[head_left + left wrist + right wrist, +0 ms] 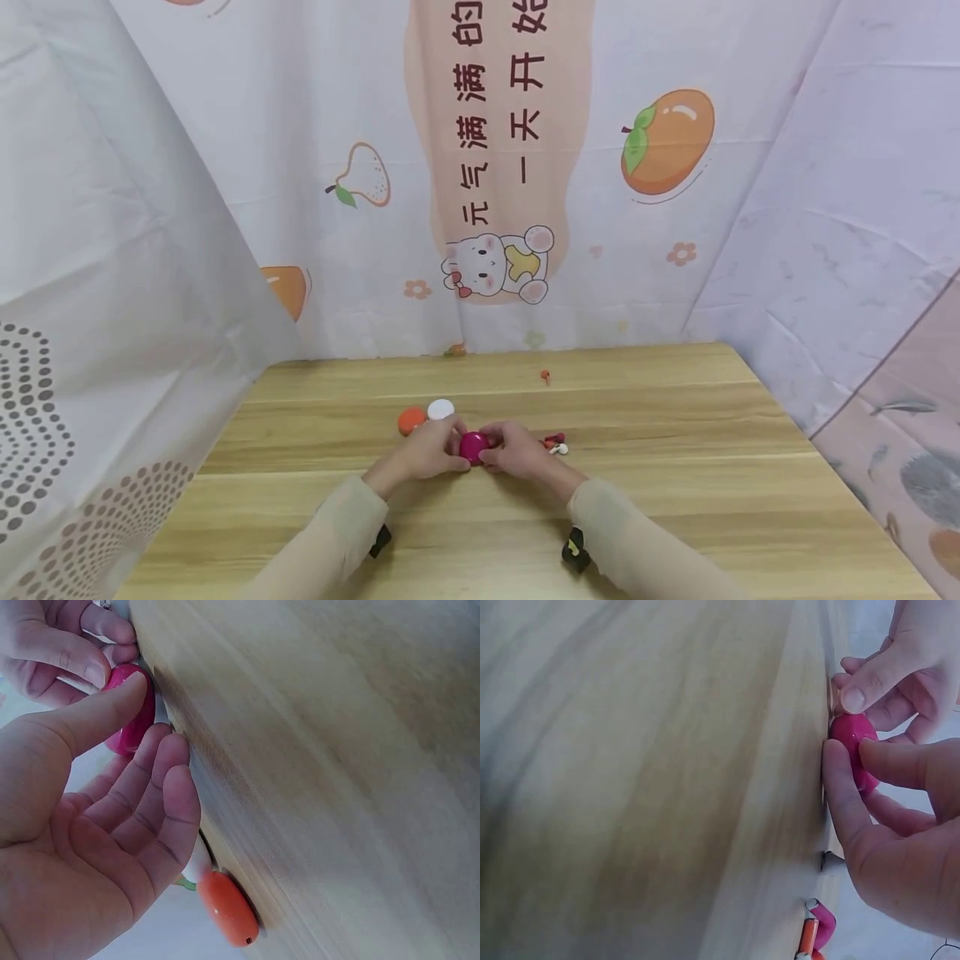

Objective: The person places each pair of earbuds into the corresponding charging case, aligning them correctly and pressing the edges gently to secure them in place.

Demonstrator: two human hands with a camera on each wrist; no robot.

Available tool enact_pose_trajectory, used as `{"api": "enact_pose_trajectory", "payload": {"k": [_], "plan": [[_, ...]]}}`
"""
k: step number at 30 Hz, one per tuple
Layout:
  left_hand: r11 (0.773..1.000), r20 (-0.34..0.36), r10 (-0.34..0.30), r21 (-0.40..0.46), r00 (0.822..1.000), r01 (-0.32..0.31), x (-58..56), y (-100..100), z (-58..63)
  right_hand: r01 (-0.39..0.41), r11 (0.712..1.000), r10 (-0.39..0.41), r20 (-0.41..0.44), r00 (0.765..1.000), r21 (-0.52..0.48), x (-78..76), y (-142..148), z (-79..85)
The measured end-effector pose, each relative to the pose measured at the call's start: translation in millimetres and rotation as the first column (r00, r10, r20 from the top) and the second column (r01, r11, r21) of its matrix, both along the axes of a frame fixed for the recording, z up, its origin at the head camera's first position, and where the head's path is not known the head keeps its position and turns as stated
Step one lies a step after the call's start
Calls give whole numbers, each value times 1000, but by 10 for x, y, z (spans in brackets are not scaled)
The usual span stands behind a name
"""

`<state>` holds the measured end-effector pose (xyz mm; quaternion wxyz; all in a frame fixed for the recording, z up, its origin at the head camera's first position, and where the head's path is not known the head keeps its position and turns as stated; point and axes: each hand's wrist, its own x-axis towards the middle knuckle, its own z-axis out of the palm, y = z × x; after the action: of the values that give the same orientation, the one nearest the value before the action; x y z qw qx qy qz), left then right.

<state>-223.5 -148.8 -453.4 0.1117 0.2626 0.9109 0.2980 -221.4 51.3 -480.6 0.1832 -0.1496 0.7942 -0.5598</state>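
Note:
A glossy magenta round earbud case (472,447) sits at the middle of the table between both hands. My left hand (427,451) pinches its left side, thumb in front, as the left wrist view also shows on the case (141,720). From the other side my right hand (521,452) grips the case (849,733) between thumb and fingers. The lid looks closed. Just beyond the left hand lie an orange round case (411,420) and a white round case (440,409), partly behind the fingers.
Right of the right hand lies a small cluster of loose earbuds: a magenta earbud (557,437), a white earbud (561,449) and an orange one. Another orange earbud (545,375) lies farther back. A printed curtain (360,275) hangs behind the wooden table (660,500).

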Motion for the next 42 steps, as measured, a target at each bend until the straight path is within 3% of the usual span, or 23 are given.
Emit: {"api": "enact_pose_trajectory", "payload": {"k": [10,18,24,29,36,42], "plan": [[1000,9,18,7,1000,-18,32,-23,-32,-26,999,28,-55,998,42,13,9,21],[995,-9,1,103,1000,0,26,-24,36,-27,999,29,57,998,-21,12,115,122],[962,26,17,273,1000,-23,-6,18,218,-80,995,82,27,996,-66,5,297,319],[931,66,47,358,997,-67,10,112,311,-25,994,31,52,998,-106,35,433,458],[904,147,21,420,989,-82,97,231,264,26,977,0,121,993,-211,105,481,553],[899,62,55,431,997,-76,112,253,232,29,987,-28,6,1000,-159,142,489,561]]}}
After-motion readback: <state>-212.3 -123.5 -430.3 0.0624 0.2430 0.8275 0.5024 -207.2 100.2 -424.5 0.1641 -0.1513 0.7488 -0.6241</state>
